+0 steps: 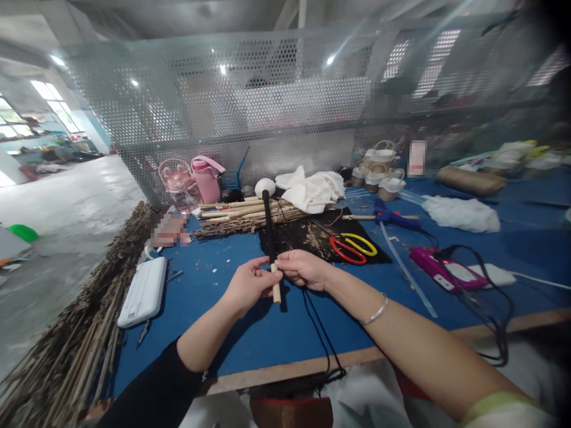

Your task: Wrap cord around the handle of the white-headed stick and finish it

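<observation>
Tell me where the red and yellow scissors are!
In the head view, the scissors lie right of centre on the black sheet, just beyond the person's right hand.

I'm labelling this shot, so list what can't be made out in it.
All in the head view:
Part of the black-wrapped stick: hidden by the left hand and right hand.
Item beyond the white power bank: masked by pixelation.
Left sleeve: cut off by the bottom edge.
Things behind the perforated panel: blurred, screened by it.
</observation>
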Motion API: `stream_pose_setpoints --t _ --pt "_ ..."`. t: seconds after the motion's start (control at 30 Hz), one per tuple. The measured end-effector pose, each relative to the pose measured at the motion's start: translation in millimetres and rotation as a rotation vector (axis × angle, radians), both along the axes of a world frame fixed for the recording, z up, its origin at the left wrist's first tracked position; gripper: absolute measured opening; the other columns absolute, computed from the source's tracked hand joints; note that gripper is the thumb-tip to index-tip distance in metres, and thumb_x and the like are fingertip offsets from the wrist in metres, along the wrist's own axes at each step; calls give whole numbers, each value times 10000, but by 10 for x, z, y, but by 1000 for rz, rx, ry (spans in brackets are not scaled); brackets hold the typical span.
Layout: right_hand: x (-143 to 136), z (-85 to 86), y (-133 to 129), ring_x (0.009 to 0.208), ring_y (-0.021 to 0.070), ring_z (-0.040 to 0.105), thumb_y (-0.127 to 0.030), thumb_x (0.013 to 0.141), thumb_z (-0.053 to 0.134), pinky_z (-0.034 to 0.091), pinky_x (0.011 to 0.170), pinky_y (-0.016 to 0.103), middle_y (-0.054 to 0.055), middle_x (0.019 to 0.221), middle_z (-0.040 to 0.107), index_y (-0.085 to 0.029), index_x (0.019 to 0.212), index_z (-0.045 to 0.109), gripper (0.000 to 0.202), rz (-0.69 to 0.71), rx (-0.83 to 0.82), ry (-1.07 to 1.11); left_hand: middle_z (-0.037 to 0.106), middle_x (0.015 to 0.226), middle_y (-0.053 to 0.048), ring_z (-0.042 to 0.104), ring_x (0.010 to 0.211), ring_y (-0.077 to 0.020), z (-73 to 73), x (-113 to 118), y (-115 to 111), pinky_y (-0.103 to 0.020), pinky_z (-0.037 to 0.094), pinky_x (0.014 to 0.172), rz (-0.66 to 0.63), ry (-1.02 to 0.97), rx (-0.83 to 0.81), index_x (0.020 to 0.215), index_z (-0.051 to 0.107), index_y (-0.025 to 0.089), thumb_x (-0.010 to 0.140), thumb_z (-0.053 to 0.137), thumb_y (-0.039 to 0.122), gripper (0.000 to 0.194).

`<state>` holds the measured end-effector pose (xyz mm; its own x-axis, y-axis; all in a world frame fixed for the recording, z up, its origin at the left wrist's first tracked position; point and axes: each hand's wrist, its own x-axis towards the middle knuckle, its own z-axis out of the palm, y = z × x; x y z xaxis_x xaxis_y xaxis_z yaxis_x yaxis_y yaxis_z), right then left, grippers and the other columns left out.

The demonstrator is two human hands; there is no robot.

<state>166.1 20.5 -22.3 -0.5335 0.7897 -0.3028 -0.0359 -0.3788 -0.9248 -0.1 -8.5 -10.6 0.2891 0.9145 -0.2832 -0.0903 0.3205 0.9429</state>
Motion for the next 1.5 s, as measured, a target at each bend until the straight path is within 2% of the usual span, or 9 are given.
stream_pose_setpoints --t 0.23,0.37,0.57,0.67,0.97,1.07,1.27,1.37,1.5 --pt "14 5 12 349 13 124 -393 665 713 65 331 153 -133 400 287 -172 712 460 338 30 -66 36 647 766 -69 632 639 -128 88 5 -42 -217 494 573 -52 -134 -122 1091 516 107 672 731 184 478" --pt "0 -12 11 338 14 143 -391 663 712 71 325 158 -131 392 306 -174 705 454 339 -6 -32 6 613 750 -35 600 606 -102 73 0 -43 -198 483 522 -137 -104 -79 984 585 132 688 716 249 345" --pt "-13 -27 8 324 15 145 -405 675 695 75 313 162 -133 384 297 -171 702 472 325 -17 -4 -41 504 534 70 466 434 -57 -17 3 -28 -188 434 443 -52 22 -27 1241 469 93 625 785 294 721" --pt "-10 -11 2 325 11 150 -409 677 696 75 312 155 -129 395 315 -172 700 464 333 -11 -26 -22 546 531 57 490 431 -63 -30 11 -29 -187 437 458 -21 3 -7 1260 418 57 634 782 257 752" --pt "-27 -6 -5 326 9 177 -385 681 693 88 311 150 -104 400 388 -152 703 492 309 41 -34 -14 658 796 -71 650 665 -137 37 29 -56 -221 508 578 -151 -69 -40 955 540 115 696 699 206 316" --pt "-43 -14 -9 318 14 191 -389 689 685 86 307 158 -108 391 375 -164 677 463 317 35 -16 -26 651 775 -64 639 632 -131 31 39 -51 -221 503 548 -141 -61 -64 933 532 129 717 653 190 255" --pt "-93 -12 -49 320 21 191 -398 734 624 88 307 171 -103 412 382 -164 710 488 271 38 42 -44 582 640 2 590 515 -103 -14 74 -23 -187 457 457 -93 -78 -153 979 478 180 859 503 334 197" --pt "-113 3 -57 342 25 254 -314 731 610 140 320 164 -83 453 434 -154 737 525 181 -24 135 -103 516 561 44 505 418 -77 -23 90 -15 -150 364 373 -7 -70 -118 951 462 189 855 506 347 189" --pt "-37 89 63 512 62 461 -196 679 633 314 401 148 -15 643 571 -154 834 584 168 -266 303 -193 480 551 63 443 393 -58 -24 82 -15 -156 349 375 48 -90 -126 828 410 193 829 537 335 191"
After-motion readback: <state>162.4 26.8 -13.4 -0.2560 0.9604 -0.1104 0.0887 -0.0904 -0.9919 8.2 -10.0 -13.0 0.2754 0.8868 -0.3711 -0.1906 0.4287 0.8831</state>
